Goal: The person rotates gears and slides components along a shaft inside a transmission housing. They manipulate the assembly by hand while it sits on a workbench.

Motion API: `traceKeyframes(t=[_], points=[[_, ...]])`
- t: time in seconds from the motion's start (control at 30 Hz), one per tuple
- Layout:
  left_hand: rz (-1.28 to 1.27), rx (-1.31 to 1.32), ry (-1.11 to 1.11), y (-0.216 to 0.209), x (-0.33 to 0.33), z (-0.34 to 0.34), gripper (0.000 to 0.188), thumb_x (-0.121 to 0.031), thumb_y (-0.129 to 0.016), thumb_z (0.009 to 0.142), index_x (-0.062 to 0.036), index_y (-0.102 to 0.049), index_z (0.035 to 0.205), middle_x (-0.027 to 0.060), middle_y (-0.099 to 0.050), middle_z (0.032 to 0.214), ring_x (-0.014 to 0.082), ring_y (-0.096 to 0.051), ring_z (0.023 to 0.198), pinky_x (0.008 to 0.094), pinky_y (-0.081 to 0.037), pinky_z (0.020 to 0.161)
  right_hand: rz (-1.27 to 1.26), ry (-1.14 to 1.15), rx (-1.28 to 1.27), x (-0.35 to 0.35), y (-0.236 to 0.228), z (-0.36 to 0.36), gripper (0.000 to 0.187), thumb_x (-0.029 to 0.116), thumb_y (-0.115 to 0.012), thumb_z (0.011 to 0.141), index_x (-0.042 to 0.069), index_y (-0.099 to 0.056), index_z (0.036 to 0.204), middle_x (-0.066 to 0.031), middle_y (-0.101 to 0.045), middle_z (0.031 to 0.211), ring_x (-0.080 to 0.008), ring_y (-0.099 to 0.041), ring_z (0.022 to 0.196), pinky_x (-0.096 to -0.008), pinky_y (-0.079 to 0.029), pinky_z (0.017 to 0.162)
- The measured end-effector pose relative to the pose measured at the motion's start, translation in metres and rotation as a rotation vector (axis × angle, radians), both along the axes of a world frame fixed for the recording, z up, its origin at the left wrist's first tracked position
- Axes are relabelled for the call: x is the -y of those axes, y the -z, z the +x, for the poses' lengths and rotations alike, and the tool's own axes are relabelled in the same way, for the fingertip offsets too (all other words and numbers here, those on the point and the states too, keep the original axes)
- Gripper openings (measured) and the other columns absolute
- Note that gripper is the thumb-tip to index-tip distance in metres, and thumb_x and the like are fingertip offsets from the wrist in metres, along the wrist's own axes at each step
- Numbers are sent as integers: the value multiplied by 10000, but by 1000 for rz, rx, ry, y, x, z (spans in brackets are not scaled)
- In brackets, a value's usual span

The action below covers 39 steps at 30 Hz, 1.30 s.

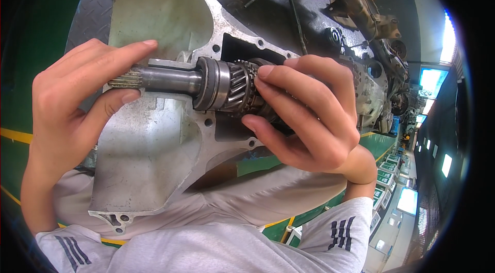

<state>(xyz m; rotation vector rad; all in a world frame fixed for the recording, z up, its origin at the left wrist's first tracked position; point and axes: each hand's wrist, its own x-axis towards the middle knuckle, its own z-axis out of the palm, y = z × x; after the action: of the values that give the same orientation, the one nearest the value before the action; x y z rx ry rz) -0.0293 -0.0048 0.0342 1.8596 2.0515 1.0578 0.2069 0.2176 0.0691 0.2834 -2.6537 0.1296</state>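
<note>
A steel gearbox shaft (172, 80) lies lengthwise across a grey cast-metal gearbox housing (149, 144). At its left end my left hand (72, 92) curls around the splines, thumb below and index finger stretched above. Further right the shaft carries a ring bearing (212, 84) seated at the housing wall, then a helical gear (238, 86). My right hand (312, 113) closes over the toothed rings beside that gear, fingers on top and thumb underneath. The hand hides the shaft's right part, and the dark housing opening surrounds the gears.
A dark tread-plate surface (247, 20) lies beyond the housing. Rusty axle parts (356, 5) and another metal casing (368, 85) stand at the far right. Green-and-white boxes (386, 175) line the floor to the right. My legs (227, 195) are just below the housing.
</note>
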Motion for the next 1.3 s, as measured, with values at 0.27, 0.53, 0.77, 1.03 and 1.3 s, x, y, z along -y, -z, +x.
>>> traceKeyframes(t=[0.27,0.53,0.77,1.03,1.3], points=[[-9,2,-8,1,1,1,485,-81,-764,836,34,-723,1305,180,-724,1009,283,-668,867,350,-525,799,-66,-28,50,-9,-7,-4,562,147,-924,685,-88,-737,1161,-204,-731,1157,-357,-670,1020,-425,-569,881],[9,15,-1,1,2,0,499,-19,-749,782,47,-729,1276,191,-733,1033,305,-674,872,359,-536,805,-178,121,361,-16,-11,-3,863,357,-959,614,-69,-681,1310,-192,-717,1157,-369,-651,1078,-440,-514,975],[-12,15,-7,1,2,2,486,-39,-747,800,55,-725,1276,201,-733,1044,307,-677,880,360,-537,808,-137,60,329,-23,-11,-8,800,319,-943,615,-75,-707,1269,-190,-726,1113,-354,-652,1025,-423,-532,920],[-4,17,-5,1,2,-1,477,-64,-751,809,52,-729,1271,187,-737,1027,305,-676,876,360,-534,799,-148,79,336,-23,-12,-5,769,271,-934,600,-70,-726,1257,-183,-745,1085,-339,-664,994,-417,-549,892],[37,24,0,3,3,0,500,20,-735,758,53,-732,1256,184,-747,1044,302,-679,868,352,-535,793,-163,74,324,-23,-8,-6,789,278,-930,581,-81,-732,1255,-187,-756,1059,-331,-666,986,-412,-549,888]])
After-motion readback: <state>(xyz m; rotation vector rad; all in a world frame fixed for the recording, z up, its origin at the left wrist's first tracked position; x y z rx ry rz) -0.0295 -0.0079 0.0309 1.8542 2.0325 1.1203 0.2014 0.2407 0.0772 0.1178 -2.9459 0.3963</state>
